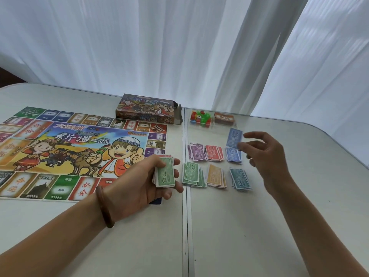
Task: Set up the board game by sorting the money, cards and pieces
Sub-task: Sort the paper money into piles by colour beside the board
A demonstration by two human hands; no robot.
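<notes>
My left hand (137, 180) grips a stack of play money (164, 172) with a green 500 note on top, at the right edge of the game board (65, 148). My right hand (265, 154) pinches a single blue note (234, 137) by its edge, just above the blue pile (232, 155). Sorted piles lie on the table in two rows: purple (196, 152), red (213, 152) and blue behind; green (192, 173), orange (216, 175) and teal (240, 178) in front.
The open game box (147, 108) stands behind the board. Right of it sit a heap of coloured plastic pieces (200, 117) and a brown card deck (224, 117). A dark blue card (156, 200) peeks out under my left hand. White curtains hang behind the table.
</notes>
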